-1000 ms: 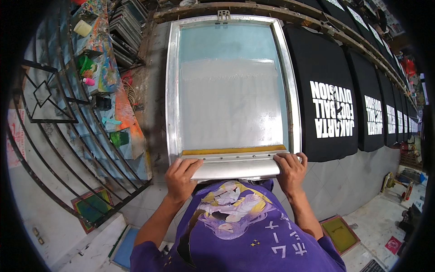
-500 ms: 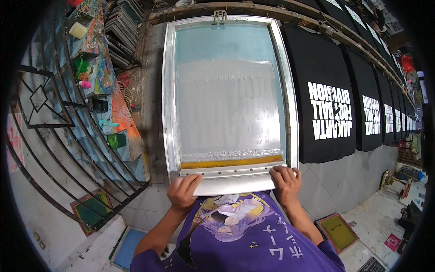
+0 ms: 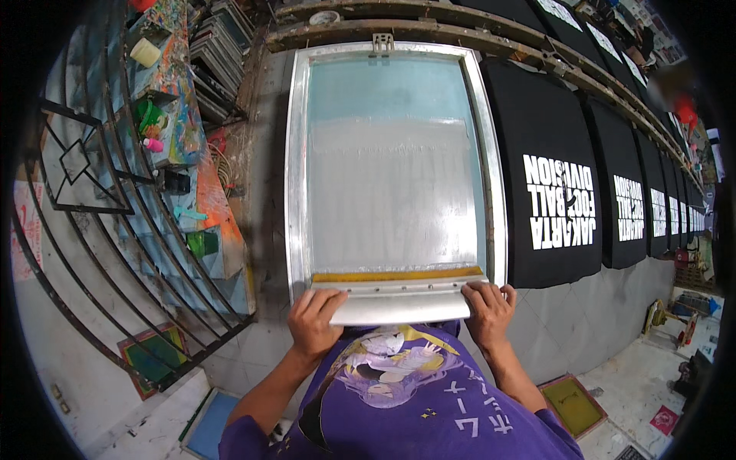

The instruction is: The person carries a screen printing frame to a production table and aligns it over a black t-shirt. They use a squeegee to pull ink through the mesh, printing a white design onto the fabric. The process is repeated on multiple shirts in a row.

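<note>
In front of me lies a screen-printing screen [image 3: 300, 176] in a silver metal frame, with pale blue-green mesh and whitish-grey ink [image 3: 383, 192] spread over its middle and lower part. A metal squeegee [image 3: 399, 305] with a yellow blade lies crosswise at the screen's near end, covering that part of the frame. My left hand [image 3: 314, 318] is closed on the squeegee's left end, and my right hand [image 3: 491, 313] grips its right end. Directly below is my purple printed shirt.
Black garments [image 3: 544, 115] with white prints on boards line the right side under wooden rails [image 3: 322, 32]. At left are a black metal grille [image 3: 78, 207], a paint-stained bench [image 3: 211, 188] with containers, and stacked screens [image 3: 218, 57]. More screens [image 3: 571, 400] lie on the floor.
The squeegee and both hands moved toward my body along the screen, then slightly back away from it, still gripping. The whole view has shifted a little.
</note>
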`<action>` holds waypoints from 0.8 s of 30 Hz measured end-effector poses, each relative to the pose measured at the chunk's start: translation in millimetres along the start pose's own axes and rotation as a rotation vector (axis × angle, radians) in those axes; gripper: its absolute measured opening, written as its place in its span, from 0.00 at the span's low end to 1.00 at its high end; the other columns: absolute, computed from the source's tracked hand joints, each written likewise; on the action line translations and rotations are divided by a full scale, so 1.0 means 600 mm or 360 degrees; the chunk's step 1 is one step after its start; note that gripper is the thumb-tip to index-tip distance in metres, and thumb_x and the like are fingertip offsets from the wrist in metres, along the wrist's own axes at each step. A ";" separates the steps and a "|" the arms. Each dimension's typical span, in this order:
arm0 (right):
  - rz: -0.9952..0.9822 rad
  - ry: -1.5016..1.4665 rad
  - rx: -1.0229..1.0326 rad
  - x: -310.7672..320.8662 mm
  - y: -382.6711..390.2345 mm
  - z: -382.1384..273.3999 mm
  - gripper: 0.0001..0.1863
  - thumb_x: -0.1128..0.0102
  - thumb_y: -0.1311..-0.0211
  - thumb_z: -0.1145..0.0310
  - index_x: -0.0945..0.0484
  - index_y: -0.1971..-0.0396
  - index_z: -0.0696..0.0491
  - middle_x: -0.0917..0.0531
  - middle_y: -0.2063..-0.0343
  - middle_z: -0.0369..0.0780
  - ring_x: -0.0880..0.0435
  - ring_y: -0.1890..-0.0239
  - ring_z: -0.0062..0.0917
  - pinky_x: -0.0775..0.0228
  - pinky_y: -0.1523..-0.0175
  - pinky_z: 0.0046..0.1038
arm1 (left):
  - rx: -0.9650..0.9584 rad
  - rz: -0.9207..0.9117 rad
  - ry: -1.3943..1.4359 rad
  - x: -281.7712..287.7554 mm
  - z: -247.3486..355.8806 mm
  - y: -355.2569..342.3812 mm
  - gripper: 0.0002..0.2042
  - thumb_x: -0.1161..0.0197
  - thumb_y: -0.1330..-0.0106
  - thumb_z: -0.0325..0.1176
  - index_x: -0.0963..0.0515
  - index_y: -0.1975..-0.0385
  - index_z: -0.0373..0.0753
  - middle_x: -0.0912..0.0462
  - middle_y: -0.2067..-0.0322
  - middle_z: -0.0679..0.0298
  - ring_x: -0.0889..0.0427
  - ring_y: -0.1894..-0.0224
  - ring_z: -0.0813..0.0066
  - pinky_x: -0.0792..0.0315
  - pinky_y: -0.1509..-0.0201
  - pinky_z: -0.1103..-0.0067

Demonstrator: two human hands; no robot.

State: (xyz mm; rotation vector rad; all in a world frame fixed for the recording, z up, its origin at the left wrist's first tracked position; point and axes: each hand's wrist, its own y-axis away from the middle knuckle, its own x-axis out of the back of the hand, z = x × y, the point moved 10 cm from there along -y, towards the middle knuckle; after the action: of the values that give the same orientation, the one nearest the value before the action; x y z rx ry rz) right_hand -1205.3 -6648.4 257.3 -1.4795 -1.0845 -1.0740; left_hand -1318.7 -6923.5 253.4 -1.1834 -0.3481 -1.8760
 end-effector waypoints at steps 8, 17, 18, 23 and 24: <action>-0.0012 -0.0039 -0.0028 -0.003 0.021 -0.007 0.12 0.35 0.44 0.70 0.16 0.59 0.45 0.15 0.58 0.30 0.16 0.56 0.21 0.36 0.46 0.37 | -0.0096 0.0107 -0.0045 0.000 0.004 0.013 0.15 0.34 0.45 0.38 0.11 0.60 0.40 0.13 0.63 0.64 0.15 0.62 0.63 0.22 0.60 0.68; 0.0041 -0.0042 0.0003 -0.019 0.049 -0.001 0.13 0.30 0.45 0.69 0.15 0.58 0.45 0.13 0.56 0.30 0.14 0.53 0.22 0.38 0.47 0.34 | -0.0047 0.0106 -0.0118 -0.024 -0.006 0.050 0.17 0.31 0.41 0.48 0.11 0.60 0.42 0.11 0.63 0.65 0.13 0.62 0.64 0.19 0.58 0.69; 0.0057 -0.0023 -0.0005 -0.028 0.044 0.002 0.12 0.30 0.45 0.69 0.15 0.58 0.45 0.12 0.56 0.31 0.14 0.53 0.22 0.38 0.47 0.34 | -0.0051 0.0150 -0.0118 -0.025 -0.007 0.040 0.15 0.33 0.42 0.42 0.11 0.60 0.43 0.11 0.63 0.66 0.13 0.62 0.64 0.19 0.58 0.70; 0.0185 0.0027 0.0001 -0.054 -0.033 0.022 0.09 0.29 0.45 0.70 0.14 0.63 0.47 0.11 0.58 0.32 0.13 0.57 0.23 0.37 0.50 0.33 | -0.0094 0.0212 -0.0146 -0.042 -0.046 -0.034 0.14 0.37 0.44 0.29 0.10 0.58 0.42 0.11 0.61 0.65 0.14 0.62 0.66 0.17 0.55 0.72; 0.0213 0.0026 0.0006 -0.063 -0.058 0.031 0.08 0.29 0.45 0.70 0.14 0.64 0.48 0.11 0.58 0.32 0.13 0.58 0.23 0.37 0.50 0.33 | -0.0098 0.0189 -0.0148 -0.047 -0.061 -0.061 0.15 0.37 0.44 0.29 0.10 0.58 0.42 0.11 0.60 0.65 0.14 0.61 0.66 0.17 0.55 0.73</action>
State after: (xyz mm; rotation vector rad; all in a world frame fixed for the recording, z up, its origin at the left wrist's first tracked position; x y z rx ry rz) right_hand -1245.3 -6629.8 224.8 -1.5160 -0.9615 -0.9882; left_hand -1364.5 -6910.0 218.4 -1.3072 -0.2666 -1.7439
